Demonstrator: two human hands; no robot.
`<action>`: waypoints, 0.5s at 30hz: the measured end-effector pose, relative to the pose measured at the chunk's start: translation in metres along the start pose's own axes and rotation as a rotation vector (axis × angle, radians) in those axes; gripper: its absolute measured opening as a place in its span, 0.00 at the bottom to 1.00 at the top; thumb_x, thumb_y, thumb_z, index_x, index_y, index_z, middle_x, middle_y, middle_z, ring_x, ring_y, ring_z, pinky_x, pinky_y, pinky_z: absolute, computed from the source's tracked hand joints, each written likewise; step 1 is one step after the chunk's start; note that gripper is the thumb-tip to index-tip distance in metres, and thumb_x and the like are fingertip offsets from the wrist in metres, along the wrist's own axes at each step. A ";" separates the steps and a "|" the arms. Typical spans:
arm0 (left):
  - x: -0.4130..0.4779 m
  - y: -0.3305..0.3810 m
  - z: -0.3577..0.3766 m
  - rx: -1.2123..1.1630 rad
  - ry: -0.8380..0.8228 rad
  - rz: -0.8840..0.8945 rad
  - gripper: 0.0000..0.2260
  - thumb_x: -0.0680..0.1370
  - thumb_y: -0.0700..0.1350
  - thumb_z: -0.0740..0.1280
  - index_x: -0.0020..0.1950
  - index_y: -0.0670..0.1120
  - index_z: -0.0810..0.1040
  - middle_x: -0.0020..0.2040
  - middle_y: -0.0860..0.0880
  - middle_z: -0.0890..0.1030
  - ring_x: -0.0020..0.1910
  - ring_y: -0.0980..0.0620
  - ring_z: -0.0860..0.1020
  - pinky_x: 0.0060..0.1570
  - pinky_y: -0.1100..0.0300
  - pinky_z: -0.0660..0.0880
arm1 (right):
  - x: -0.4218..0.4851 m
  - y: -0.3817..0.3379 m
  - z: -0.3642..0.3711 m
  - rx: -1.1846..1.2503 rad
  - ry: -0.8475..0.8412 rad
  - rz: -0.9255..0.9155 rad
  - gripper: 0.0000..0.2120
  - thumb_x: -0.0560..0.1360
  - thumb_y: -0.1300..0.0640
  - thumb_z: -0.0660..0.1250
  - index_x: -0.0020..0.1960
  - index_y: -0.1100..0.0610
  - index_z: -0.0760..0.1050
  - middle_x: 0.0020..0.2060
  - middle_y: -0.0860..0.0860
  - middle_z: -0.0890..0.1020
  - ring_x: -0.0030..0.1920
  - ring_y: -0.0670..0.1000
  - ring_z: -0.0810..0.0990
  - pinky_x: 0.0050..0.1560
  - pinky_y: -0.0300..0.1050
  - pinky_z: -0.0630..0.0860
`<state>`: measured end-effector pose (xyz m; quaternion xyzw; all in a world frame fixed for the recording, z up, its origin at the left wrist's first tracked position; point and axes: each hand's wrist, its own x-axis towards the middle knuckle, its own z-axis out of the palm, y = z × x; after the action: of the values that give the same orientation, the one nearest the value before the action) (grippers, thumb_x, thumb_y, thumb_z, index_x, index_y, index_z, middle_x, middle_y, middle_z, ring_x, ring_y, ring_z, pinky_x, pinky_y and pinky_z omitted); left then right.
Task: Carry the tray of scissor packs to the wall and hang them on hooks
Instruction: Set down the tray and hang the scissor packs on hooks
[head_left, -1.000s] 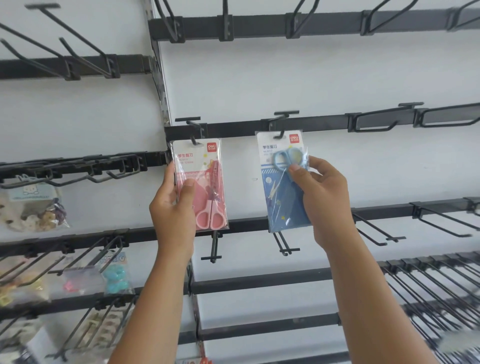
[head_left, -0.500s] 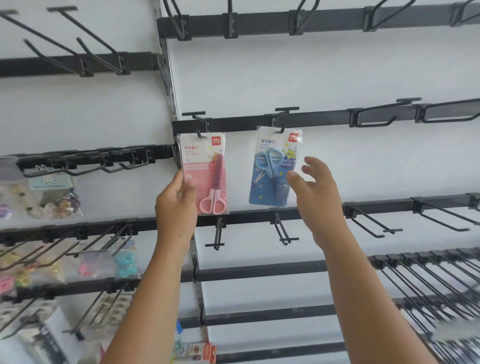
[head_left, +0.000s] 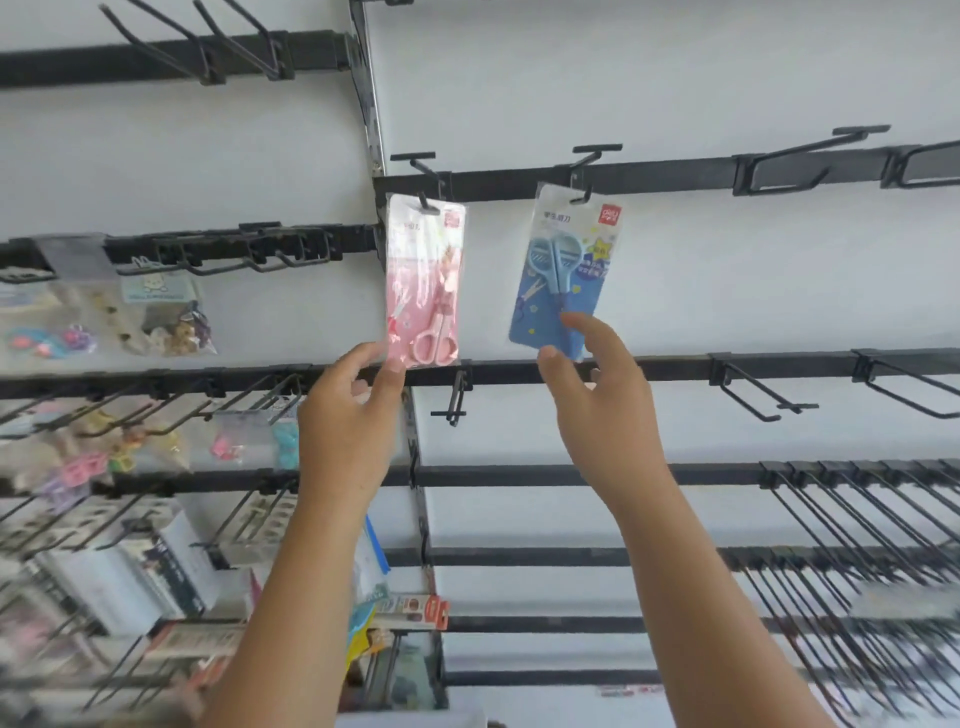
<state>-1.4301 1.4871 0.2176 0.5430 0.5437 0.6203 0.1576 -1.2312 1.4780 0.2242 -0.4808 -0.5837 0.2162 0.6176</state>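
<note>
A pink scissor pack (head_left: 425, 283) hangs from a black hook (head_left: 422, 179) on the wall rail. To its right, a blue scissor pack (head_left: 563, 270) hangs from a second hook (head_left: 587, 169). My left hand (head_left: 350, 415) is just under the pink pack, its fingertips at the pack's bottom left corner, fingers apart. Below the blue pack is my right hand (head_left: 597, 395), fingers spread, index tip close to the pack's lower edge and holding nothing. No tray is in view.
Black rails (head_left: 675, 174) with bare hooks cross the white wall to the right and above. On the left, bagged hair clips (head_left: 161, 312) and other small goods hang on hooks. Rows of long wire pegs (head_left: 857, 545) fill the lower right.
Both hands have let go of the packs and dropped lower. The pink and blue packs now hang free on their hooks. The view has tilted downward.
</note>
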 end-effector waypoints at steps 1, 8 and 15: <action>-0.005 -0.003 -0.004 -0.007 -0.003 -0.017 0.08 0.80 0.52 0.66 0.58 0.57 0.79 0.55 0.60 0.80 0.57 0.56 0.79 0.57 0.62 0.72 | -0.006 0.002 0.004 0.024 -0.025 0.016 0.15 0.81 0.51 0.64 0.67 0.44 0.73 0.49 0.42 0.79 0.43 0.31 0.77 0.40 0.25 0.70; -0.038 -0.047 -0.024 -0.029 -0.059 -0.148 0.14 0.81 0.50 0.65 0.65 0.51 0.80 0.55 0.62 0.80 0.54 0.68 0.76 0.58 0.62 0.75 | -0.046 0.037 0.043 0.121 -0.140 0.190 0.14 0.81 0.50 0.64 0.66 0.45 0.76 0.59 0.38 0.78 0.61 0.40 0.76 0.55 0.35 0.70; -0.046 -0.119 -0.044 -0.110 -0.136 -0.307 0.07 0.81 0.50 0.65 0.58 0.55 0.79 0.60 0.54 0.82 0.61 0.51 0.81 0.62 0.43 0.77 | -0.083 0.077 0.097 0.147 -0.155 0.426 0.16 0.82 0.51 0.63 0.68 0.52 0.76 0.62 0.45 0.81 0.64 0.48 0.79 0.67 0.54 0.75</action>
<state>-1.4973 1.4716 0.1017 0.4851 0.5735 0.5794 0.3163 -1.3170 1.4767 0.1021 -0.5288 -0.4975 0.4196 0.5448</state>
